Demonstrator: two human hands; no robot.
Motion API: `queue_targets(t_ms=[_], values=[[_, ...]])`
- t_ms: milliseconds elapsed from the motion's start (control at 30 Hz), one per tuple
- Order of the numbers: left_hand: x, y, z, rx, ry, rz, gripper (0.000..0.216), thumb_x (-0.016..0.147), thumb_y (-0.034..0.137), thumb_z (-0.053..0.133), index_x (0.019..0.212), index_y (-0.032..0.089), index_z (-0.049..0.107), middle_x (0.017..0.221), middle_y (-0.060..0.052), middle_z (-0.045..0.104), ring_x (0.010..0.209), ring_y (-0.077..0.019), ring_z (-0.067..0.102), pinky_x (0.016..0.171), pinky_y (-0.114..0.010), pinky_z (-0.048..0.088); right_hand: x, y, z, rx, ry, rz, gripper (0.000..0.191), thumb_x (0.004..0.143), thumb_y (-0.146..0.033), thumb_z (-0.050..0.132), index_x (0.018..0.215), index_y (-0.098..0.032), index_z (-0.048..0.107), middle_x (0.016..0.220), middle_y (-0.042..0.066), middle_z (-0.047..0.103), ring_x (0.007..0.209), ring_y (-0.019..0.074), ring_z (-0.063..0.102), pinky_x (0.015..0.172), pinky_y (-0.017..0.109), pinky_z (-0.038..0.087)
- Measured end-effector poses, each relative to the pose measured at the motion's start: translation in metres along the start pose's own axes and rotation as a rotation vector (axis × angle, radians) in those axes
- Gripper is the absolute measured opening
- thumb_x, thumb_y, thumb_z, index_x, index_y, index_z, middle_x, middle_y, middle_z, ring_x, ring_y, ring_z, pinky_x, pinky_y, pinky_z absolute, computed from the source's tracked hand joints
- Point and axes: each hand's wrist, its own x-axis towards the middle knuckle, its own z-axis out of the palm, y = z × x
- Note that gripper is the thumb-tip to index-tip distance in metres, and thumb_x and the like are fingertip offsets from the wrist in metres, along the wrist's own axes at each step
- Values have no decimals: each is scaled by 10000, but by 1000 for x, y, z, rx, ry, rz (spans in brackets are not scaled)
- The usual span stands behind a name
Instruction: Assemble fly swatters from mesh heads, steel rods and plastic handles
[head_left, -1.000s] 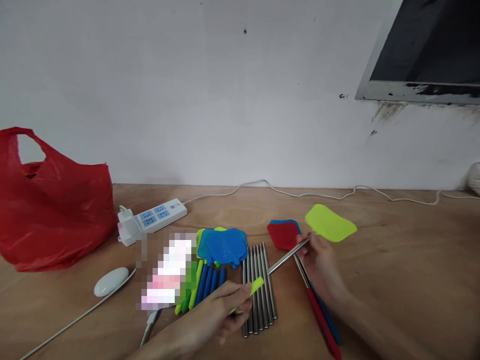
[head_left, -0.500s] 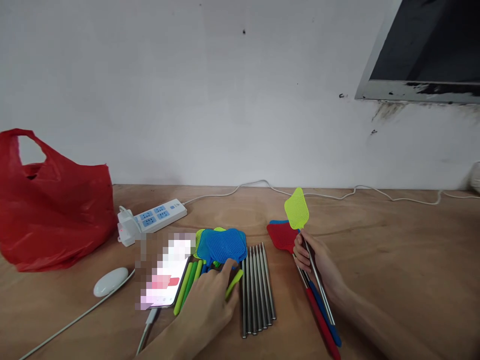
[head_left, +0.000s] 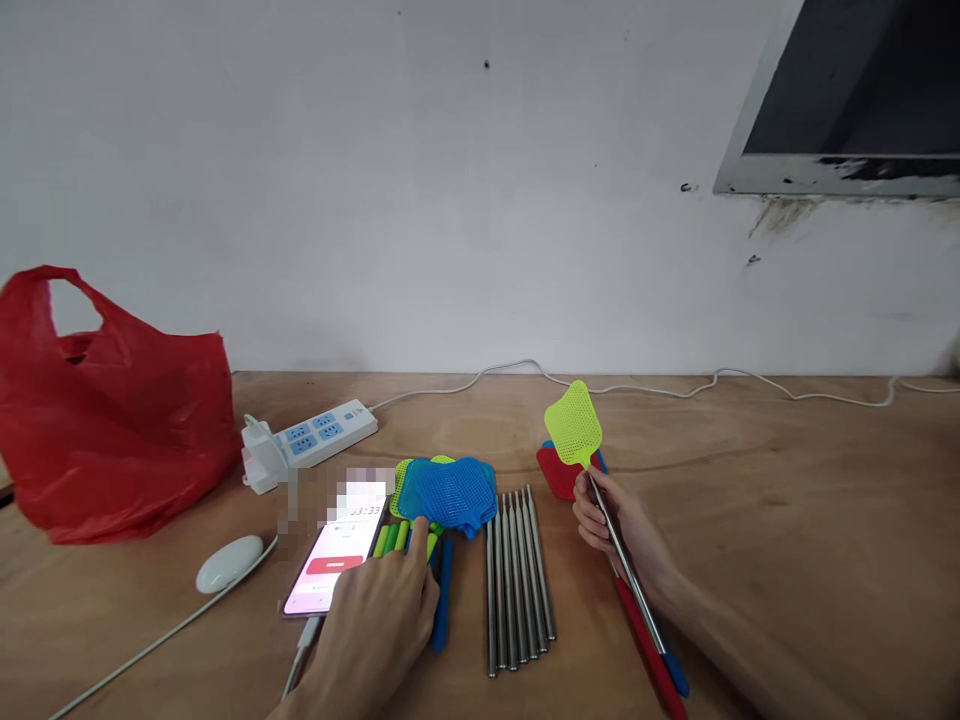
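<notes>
My right hand (head_left: 613, 522) grips the thin metal rod of a fly swatter with a yellow-green mesh head (head_left: 574, 423), held tilted over the red swatter head (head_left: 556, 474) and a red handle (head_left: 646, 645) on the table. My left hand (head_left: 375, 620) reaches forward over the green and blue plastic handles (head_left: 441, 590), its fingertips touching them just in front of the stacked blue mesh heads (head_left: 448, 493). Its fingers are curled down over the handles. Several bare metal rods (head_left: 517, 578) lie side by side between my hands.
A lit phone (head_left: 337, 553) lies left of the handles, with a white mouse (head_left: 228, 563) and its cable beside it. A white power strip (head_left: 309, 439) and a red plastic bag (head_left: 112, 405) sit at the left. A white cable (head_left: 637, 386) runs along the wall.
My right hand turned the yellow-green swatter upright and kept hold of its rod. My left hand moved from the rods to the pile of handles; the loose green handle it held is no longer visible in it.
</notes>
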Motion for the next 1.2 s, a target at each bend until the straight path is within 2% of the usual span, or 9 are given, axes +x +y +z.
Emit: queue_targets(t_ms=[167, 367, 533, 633, 767, 867, 967, 1033, 1200], values=[[1, 0, -3, -11, -11, 7, 498, 972, 140, 362, 1455, 48, 439, 854, -176, 749, 786, -351, 733, 622, -390, 521, -4, -1, 3, 14, -70, 38, 343, 740, -495, 704, 717, -203, 527, 460, -120, 332, 358, 39, 189, 357, 187, 145], [3, -4, -3, -17, -63, -2, 527, 950, 78, 347, 1471, 34, 409, 848, -180, 748, 790, -355, 733, 642, -413, 527, -3, -3, 1, -85, -248, 99, 418, 765, -565, 673, 655, -221, 462, 425, -142, 260, 339, 36, 121, 342, 190, 96], [2, -9, 5, -34, 50, -29, 472, 997, 199, 330, 1441, 85, 444, 878, -165, 747, 769, -349, 734, 615, -388, 507, -4, -2, 1, -210, -322, 96, 470, 770, -631, 640, 634, -225, 448, 405, -143, 254, 333, 33, 117, 337, 192, 92], [8, -11, 3, -224, 191, 12, 436, 1007, 318, 340, 1379, 136, 475, 914, -133, 736, 785, -342, 724, 618, -389, 499, -6, -2, 3, -256, -356, 120, 477, 763, -645, 633, 628, -227, 445, 403, -141, 264, 338, 34, 110, 333, 194, 92], [22, -11, -11, -713, 321, 83, 427, 1003, 456, 369, 1369, 240, 420, 1048, -71, 683, 751, -240, 683, 653, -366, 518, -8, 3, 4, -285, -398, 145, 486, 755, -659, 622, 612, -230, 444, 393, -141, 251, 345, 38, 99, 333, 200, 73], [31, -8, -20, -1011, 282, 109, 445, 1003, 483, 403, 1391, 265, 390, 1101, -69, 659, 864, -229, 676, 690, -353, 546, -11, 7, 5, -320, -446, 176, 497, 756, -674, 615, 608, -234, 439, 377, -144, 244, 325, 38, 108, 334, 209, 82], [37, -3, -23, -1162, 260, 177, 414, 996, 461, 448, 1361, 266, 451, 1088, -56, 667, 957, -234, 665, 779, -368, 553, -16, 10, 6, -343, -469, 189, 498, 787, -678, 590, 621, -235, 435, 384, -142, 250, 325, 41, 117, 349, 220, 87], [40, -2, -22, -1253, 269, 205, 388, 987, 445, 471, 1322, 253, 499, 1040, -44, 680, 910, -221, 670, 767, -353, 559, -19, 10, 7, -367, -468, 180, 504, 803, -681, 581, 624, -232, 438, 403, -137, 246, 354, 46, 116, 370, 228, 91], [41, -2, -26, -1434, 200, 169, 452, 924, 464, 561, 1294, 212, 502, 801, 7, 674, 629, -166, 630, 570, -283, 542, -26, 7, 9, -562, -422, 54, 487, 905, -621, 503, 633, -224, 422, 513, -95, 287, 445, 76, 185, 439, 249, 144]])
